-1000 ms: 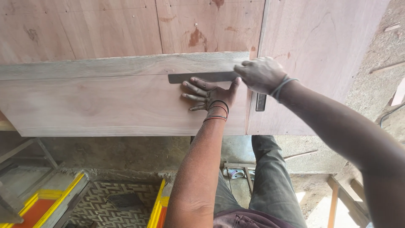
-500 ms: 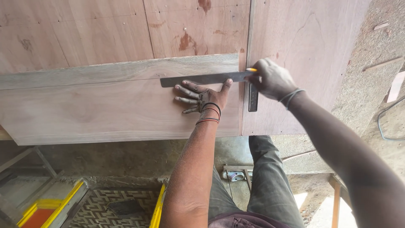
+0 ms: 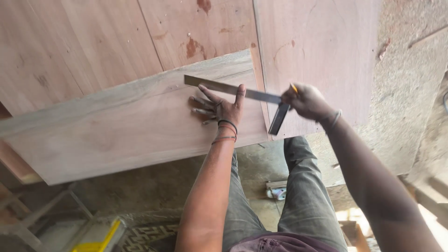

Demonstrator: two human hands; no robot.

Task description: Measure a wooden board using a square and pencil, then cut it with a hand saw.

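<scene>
A long pale wooden board (image 3: pixel 116 126) lies across larger plywood sheets (image 3: pixel 93 42). A metal try square (image 3: pixel 242 93) rests with its blade flat on the board and its dark stock (image 3: pixel 278 120) hanging over the board's right end. My left hand (image 3: pixel 218 105) presses flat on the board, fingers spread, thumb against the blade. My right hand (image 3: pixel 305 100) is closed around a yellow pencil (image 3: pixel 294 87), its tip at the blade near the board's right end.
Another plywood sheet (image 3: pixel 322 56) lies to the right. My legs in grey trousers (image 3: pixel 298 196) stand below the board. A yellow-edged tool (image 3: pixel 98 233) and a patterned mat (image 3: pixel 144 235) lie on the dusty floor at lower left.
The view has tilted, so the board now slopes up to the right. My right hand with the pencil has shifted to the right of the square's stock. My left hand stays pressed beside the blade.
</scene>
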